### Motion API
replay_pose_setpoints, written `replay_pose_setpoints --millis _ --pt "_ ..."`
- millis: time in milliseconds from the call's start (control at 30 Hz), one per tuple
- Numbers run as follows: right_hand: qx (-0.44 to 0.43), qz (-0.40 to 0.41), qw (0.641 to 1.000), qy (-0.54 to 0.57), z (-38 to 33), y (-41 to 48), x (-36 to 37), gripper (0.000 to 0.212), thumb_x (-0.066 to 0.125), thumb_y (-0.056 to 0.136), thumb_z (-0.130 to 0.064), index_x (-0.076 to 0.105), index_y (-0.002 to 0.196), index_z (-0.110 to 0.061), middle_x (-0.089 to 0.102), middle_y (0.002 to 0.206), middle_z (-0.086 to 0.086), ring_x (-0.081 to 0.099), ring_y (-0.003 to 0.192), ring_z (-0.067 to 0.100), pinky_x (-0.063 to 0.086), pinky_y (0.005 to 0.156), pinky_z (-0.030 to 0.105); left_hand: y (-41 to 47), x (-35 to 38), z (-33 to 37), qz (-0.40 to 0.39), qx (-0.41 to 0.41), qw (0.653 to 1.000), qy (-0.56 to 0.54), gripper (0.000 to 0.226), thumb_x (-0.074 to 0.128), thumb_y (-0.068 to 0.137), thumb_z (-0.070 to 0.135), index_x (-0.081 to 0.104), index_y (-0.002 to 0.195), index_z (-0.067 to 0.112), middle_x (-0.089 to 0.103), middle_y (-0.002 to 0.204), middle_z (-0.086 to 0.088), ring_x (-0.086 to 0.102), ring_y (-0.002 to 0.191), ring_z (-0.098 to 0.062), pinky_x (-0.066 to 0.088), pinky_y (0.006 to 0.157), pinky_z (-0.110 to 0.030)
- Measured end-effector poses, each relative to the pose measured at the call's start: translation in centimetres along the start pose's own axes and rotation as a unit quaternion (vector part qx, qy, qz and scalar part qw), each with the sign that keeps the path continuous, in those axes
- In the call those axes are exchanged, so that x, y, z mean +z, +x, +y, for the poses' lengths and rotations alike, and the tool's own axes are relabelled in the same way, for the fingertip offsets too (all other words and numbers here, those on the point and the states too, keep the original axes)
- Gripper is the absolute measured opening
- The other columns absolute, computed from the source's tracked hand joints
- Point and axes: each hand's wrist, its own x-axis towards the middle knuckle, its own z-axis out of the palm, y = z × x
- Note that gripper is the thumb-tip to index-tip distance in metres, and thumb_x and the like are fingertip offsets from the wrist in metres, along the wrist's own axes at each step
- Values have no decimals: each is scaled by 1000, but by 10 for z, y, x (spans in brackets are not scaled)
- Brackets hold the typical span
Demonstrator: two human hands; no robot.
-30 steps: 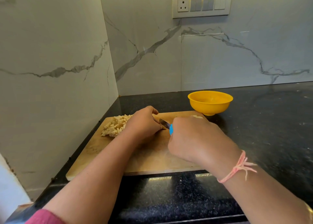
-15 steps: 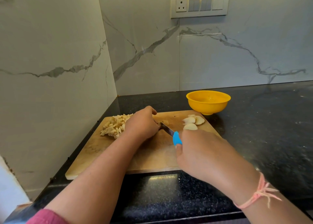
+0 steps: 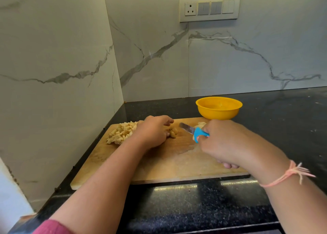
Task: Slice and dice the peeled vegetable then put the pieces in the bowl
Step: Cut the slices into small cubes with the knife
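Note:
A pile of pale diced pieces (image 3: 122, 132) lies at the far left of the wooden cutting board (image 3: 169, 163). My left hand (image 3: 154, 131) rests palm down on the board, its fingers over a few freshly cut pieces (image 3: 174, 132). My right hand (image 3: 224, 143) grips the blue handle of a small knife (image 3: 192, 130), whose blade points left just off the left fingers. Uncut slices (image 3: 201, 124) peek out behind the right hand, mostly hidden. The yellow bowl (image 3: 218, 108) stands just behind the board's far right corner, and nothing shows inside it.
The board lies in the corner of a black granite counter (image 3: 283, 120), with marble walls at the left and back. A switch panel (image 3: 209, 7) sits high on the back wall. The counter's front edge runs just below the board.
The knife has come away from the left hand and lifted to the right. My left hand has shifted slightly, uncovering a few cut pieces by its fingers. The right hand now hides most slices.

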Motion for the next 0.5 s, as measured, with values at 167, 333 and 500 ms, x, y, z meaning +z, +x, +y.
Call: replay_pose_setpoints --millis 167,333,500 --pt "-23 16 998 -49 -2 3 16 39 39 96 -33 44 133 -21 45 72 -5 44 54 6 39 47 19 2 -1 0 -34 10 999 -13 47 57 95 21 43 139 30 55 135 10 51 123 -13 40 103 -36" --pt "-12 21 999 -43 0 11 22 38 40 97 -35 46 132 -21 49 84 -4 42 57 6 39 51 19 0 -3 2 -41 8 998 -39 46 59 93 28 47 137 23 57 130 4 55 114 -13 48 98 -33" --pt "-8 25 998 -48 -1 13 24 38 40 97 -36 46 131 -21 51 90 -2 42 57 6 38 51 19 0 1 10 -12 -8 999 -38 44 58 93 34 51 135 22 59 127 2 56 108 -13 50 92 -27"
